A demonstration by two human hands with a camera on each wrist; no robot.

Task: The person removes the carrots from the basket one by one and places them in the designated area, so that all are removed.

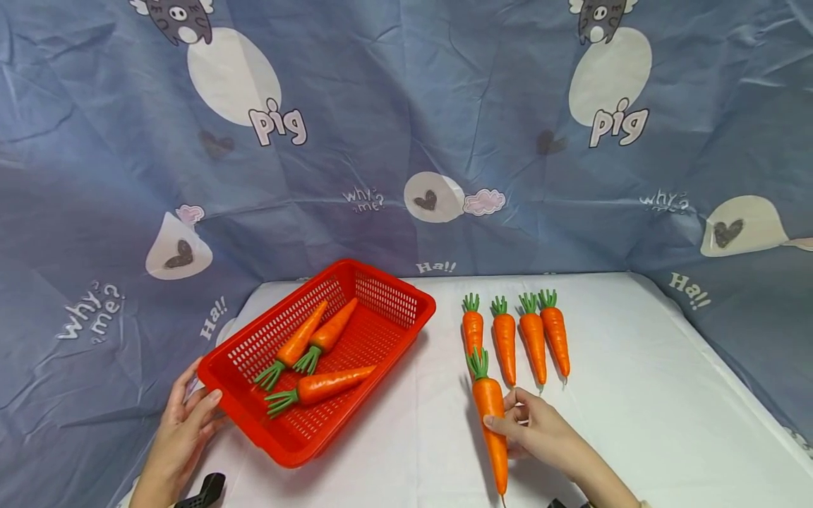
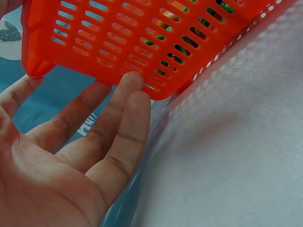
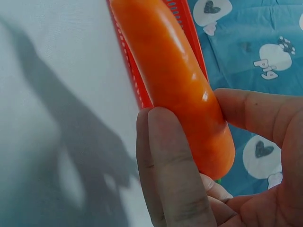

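At the near left corner of a red plastic basket (image 1: 295,457), my left hand (image 1: 184,423) grips the rim, thumb on top. In the left wrist view its fingers (image 2: 130,127) reach up to the slotted outer wall. Three toy-like carrots lie inside: two side by side (image 1: 298,342) and one nearer (image 1: 333,384). My right hand (image 1: 536,427) pinches another carrot (image 1: 489,402) between thumb and fingers, green top away from me and tip toward me. In the right wrist view this carrot (image 3: 175,80) is held above the white surface, casting a shadow.
Several carrots (image 1: 504,342) lie in a row on the white table (image 1: 635,395) behind my right hand, green tops toward the back. A blue printed cloth (image 1: 356,141) hangs behind the table and along its sides. A black strap (image 1: 206,490) is at my left wrist.
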